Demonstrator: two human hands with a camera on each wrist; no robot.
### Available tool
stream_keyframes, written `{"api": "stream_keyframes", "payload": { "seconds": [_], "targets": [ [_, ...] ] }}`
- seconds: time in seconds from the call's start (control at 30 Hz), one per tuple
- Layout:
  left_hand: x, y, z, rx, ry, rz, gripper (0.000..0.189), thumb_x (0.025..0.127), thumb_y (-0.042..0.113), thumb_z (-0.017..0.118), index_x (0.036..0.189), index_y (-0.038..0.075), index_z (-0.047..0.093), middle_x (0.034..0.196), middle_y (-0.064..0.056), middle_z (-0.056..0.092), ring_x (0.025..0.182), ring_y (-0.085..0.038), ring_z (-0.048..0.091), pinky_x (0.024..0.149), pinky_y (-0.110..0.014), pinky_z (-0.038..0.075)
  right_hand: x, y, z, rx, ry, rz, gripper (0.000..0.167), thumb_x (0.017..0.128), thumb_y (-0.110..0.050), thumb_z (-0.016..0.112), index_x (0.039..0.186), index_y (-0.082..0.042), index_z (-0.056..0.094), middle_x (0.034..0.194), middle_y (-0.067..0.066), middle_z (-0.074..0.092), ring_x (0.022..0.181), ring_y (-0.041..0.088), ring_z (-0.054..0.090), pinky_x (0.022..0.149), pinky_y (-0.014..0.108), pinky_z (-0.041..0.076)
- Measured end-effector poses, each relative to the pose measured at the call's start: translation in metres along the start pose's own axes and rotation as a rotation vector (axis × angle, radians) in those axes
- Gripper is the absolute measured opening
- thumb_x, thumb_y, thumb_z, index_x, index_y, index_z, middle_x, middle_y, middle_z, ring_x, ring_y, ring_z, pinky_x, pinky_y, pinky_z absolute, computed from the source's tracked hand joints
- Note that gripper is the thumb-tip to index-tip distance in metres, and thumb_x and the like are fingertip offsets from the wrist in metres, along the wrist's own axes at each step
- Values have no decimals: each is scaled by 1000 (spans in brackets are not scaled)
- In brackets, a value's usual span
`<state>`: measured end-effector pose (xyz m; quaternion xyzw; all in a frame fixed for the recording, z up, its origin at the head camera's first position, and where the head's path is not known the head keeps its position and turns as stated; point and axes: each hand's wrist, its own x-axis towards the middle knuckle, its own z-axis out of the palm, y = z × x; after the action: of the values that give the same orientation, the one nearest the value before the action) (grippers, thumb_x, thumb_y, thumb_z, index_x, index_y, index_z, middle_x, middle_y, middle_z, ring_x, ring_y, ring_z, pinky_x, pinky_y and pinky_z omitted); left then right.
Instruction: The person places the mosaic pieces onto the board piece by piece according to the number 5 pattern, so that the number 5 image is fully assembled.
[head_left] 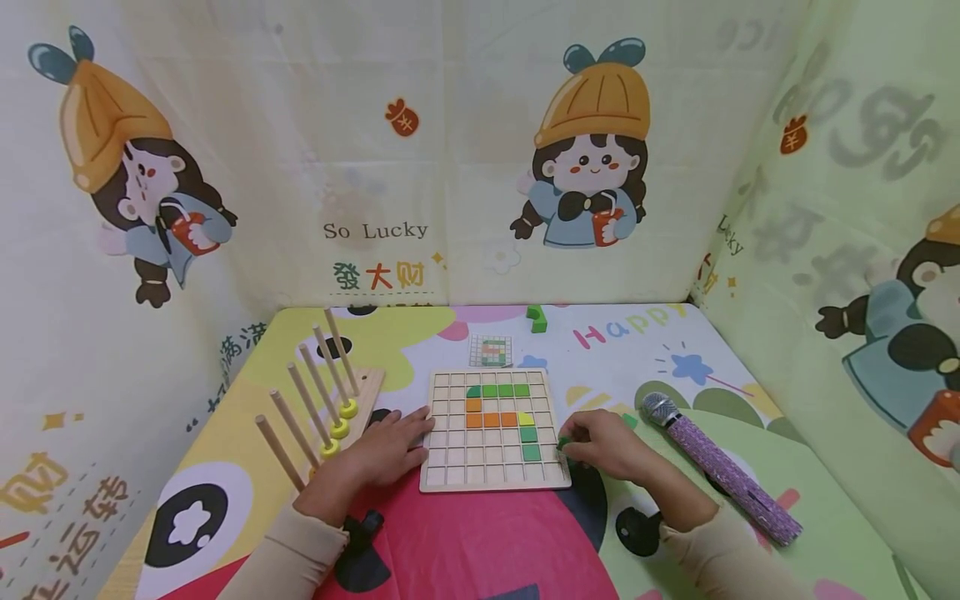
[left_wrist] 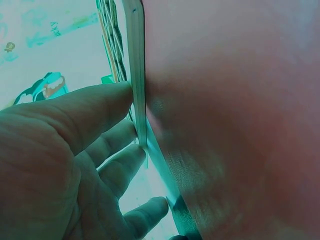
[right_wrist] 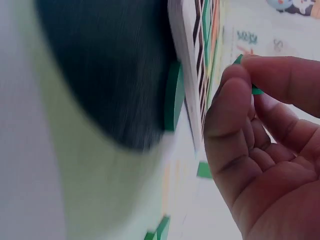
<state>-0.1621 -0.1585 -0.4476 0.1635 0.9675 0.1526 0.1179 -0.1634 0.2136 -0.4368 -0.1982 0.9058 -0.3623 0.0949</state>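
On the tablecloth (head_left: 495, 542), a gridded board (head_left: 451, 459) holds coloured tiles (head_left: 491, 420).

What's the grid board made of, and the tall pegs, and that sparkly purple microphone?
The grid board looks like bare wood, pale tan and smooth. The tall pegs seem to be plain wood too: light brown, without paint. The purple microphone has a glittery, speckled handle, but I can't tell what's underneath. Its silvery head may be metal.

Grid board (head_left: 491, 476) – smooth matt wood; microphone (head_left: 722, 468) – glittery.
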Motion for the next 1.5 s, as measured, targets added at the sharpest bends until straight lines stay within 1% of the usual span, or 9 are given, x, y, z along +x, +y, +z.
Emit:
{"api": "stream_keyframes", "payload": {
  "seconds": [0.13,0.3,0.43,0.7,0.83,1.03,1.2,1.37,1.5],
  "targets": [
    [-1,0,0,-4,-8,-2,59,100,31,67,154,15,51,167,-8,38,151,-51,31,121,-67,28,4,-8,10,60,-33,21,9,88,-6,73,96,-7,70,79,0,67,66,14,62,57,29,55],
    [-1,0,1,-2,-12,1,59,99,30,67,154,14,51,167,-8,38,151,-51,31,121,-67,28,7,-13,21,49,-28,20,4,89,-8,74,93,-9,73,77,-3,68,67,13,63,60,27,54],
    [0,-1,1,6,-12,0,59,100,32,67,155,15,50,167,-8,37,152,-51,30,122,-66,27,8,-16,28,83,-36,33,3,90,-12,74,91,-9,73,75,-3,70,68,13,66,61,27,53],
    [-1,0,0,6,-1,14,59,100,30,66,154,14,51,167,-9,38,151,-51,31,121,-66,28,7,-21,36,178,-35,85,3,90,-8,74,90,-6,72,72,2,69,62,15,66,55,30,56],
    [-1,0,0,6,-1,15,58,101,30,66,154,14,51,167,-9,38,151,-51,31,121,-66,28,7,-25,38,71,4,92,6,89,-9,77,85,-10,72,71,-3,68,64,10,63,58,26,54],
    [0,0,0,8,-4,6,60,100,31,66,155,15,50,168,-8,37,152,-51,30,122,-66,28,9,-31,43,-125,65,28,14,84,-7,77,75,-15,71,66,-9,64,66,9,55,61,25,47],
    [0,0,0,3,-3,4,60,100,31,67,155,14,50,167,-9,37,152,-51,31,121,-66,28,9,-35,50,-187,91,34,19,85,-4,76,72,-14,67,63,-8,60,64,10,53,56,24,46],
    [-1,-1,1,4,-5,-1,60,100,31,66,155,15,50,168,-8,37,152,-51,30,122,-66,27,9,-38,53,-235,123,39,21,85,-4,78,72,-15,66,65,-7,60,67,10,52,57,25,46],
    [0,-1,2,7,-5,3,60,100,31,66,155,15,50,168,-8,36,152,-50,30,122,-66,27,8,-38,53,-248,119,32,20,85,-6,78,72,-16,66,66,-7,60,67,10,53,59,25,46]
  ]
}}
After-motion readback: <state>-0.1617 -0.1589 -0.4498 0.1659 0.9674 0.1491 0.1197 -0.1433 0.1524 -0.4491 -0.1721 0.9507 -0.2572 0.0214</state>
